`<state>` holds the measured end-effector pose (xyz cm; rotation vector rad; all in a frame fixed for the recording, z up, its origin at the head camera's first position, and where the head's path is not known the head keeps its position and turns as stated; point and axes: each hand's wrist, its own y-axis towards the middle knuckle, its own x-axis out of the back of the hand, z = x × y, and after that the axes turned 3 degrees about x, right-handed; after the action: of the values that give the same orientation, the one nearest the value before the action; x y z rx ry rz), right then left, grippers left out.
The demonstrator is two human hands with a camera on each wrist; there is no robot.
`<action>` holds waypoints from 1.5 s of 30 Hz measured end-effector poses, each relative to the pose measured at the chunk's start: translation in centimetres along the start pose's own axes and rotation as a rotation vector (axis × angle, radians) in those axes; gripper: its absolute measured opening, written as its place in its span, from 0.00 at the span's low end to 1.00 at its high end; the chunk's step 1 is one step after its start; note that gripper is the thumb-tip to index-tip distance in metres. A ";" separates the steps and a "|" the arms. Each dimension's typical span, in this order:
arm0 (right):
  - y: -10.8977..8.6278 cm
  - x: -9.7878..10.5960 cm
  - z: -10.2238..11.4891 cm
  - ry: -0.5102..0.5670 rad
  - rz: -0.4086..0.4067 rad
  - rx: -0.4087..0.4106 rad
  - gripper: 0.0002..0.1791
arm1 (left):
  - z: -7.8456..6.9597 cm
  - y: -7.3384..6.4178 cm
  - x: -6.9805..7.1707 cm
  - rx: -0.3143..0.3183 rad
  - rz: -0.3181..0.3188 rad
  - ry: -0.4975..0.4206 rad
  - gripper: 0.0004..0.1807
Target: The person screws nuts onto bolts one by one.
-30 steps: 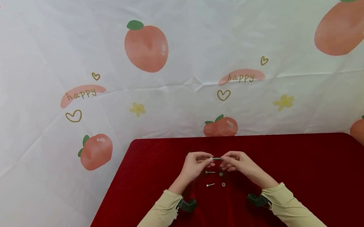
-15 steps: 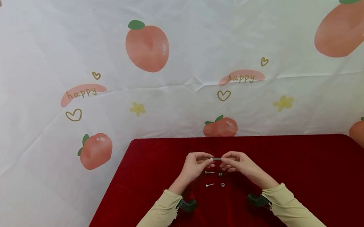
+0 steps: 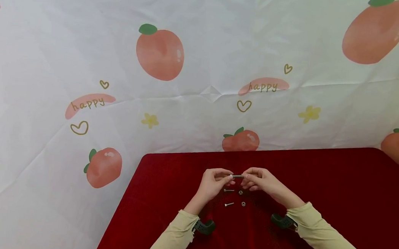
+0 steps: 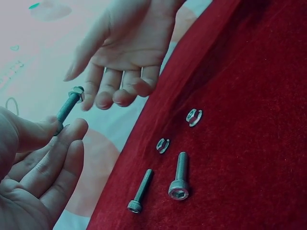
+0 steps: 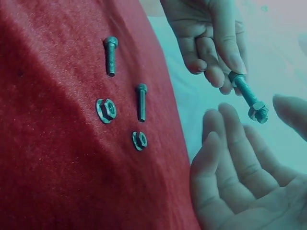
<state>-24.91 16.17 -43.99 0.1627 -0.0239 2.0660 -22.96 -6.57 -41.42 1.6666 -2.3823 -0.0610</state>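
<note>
My left hand [image 3: 213, 183] pinches a metal bolt [image 5: 247, 92] by its head, between thumb and fingertips, above the red cloth. A hex nut [image 5: 257, 110] sits on the threaded end, with the bolt's tip poking out past it. Around that end is my right hand [image 3: 264, 181], its thumb and fingers spread and loosely bent. Both wrist views show a gap between them and the nut. On the cloth below lie a thicker socket-head bolt [image 4: 180, 177], a thinner one [image 4: 142, 191] and two flanged nuts, one larger [image 5: 106, 110] and one smaller [image 5: 139, 140].
Red velvety cloth [image 3: 167, 198] covers the table, whose far edge runs behind my hands. A white backdrop [image 3: 193, 116] printed with peaches hangs behind it. Dark bands [image 3: 205, 227] are strapped at both wrists over pale sleeves.
The right fingers have shifted slightly about the nut end of the bolt. My left hand keeps its pinch on the bolt head. The loose bolts and nuts lie as before.
</note>
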 end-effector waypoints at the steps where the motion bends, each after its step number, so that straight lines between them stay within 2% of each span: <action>1: -0.1 -0.1 0.0 0.007 -0.004 0.007 0.23 | 0.0 0.0 0.0 0.002 -0.003 0.000 0.10; 6: -0.1 -0.2 0.1 0.020 -0.007 0.060 0.19 | 0.1 -0.1 0.1 0.004 -0.009 -0.003 0.09; 14: 0.1 -0.4 0.0 0.020 -0.016 0.022 0.24 | 0.1 -0.1 0.1 -0.001 -0.009 -0.002 0.08; 20: 0.2 -0.3 0.2 0.015 -0.026 0.075 0.22 | 0.0 -0.1 0.2 -0.005 -0.003 -0.009 0.10; 27: 0.4 -0.6 -0.2 -0.002 -0.029 0.007 0.24 | 0.1 0.0 0.3 -0.004 -0.009 -0.009 0.10; 32: 0.3 -0.6 0.2 0.021 -0.037 0.031 0.23 | 0.1 0.0 0.3 -0.009 -0.008 -0.013 0.10; 36: 0.3 -0.5 0.4 -0.011 -0.041 0.039 0.20 | -0.1 0.0 0.3 -0.007 -0.006 -0.008 0.10; 42: 0.4 -0.5 0.5 -0.011 -0.029 0.005 0.24 | -0.3 -0.2 0.3 -0.013 -0.004 0.005 0.11; 45: 0.4 -0.5 0.4 0.013 -0.033 0.027 0.24 | -0.2 -0.1 0.3 -0.007 -0.001 -0.001 0.11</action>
<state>-25.01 15.53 -43.61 0.1649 0.0142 2.0345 -22.94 -6.84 -41.20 1.6650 -2.3799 -0.0703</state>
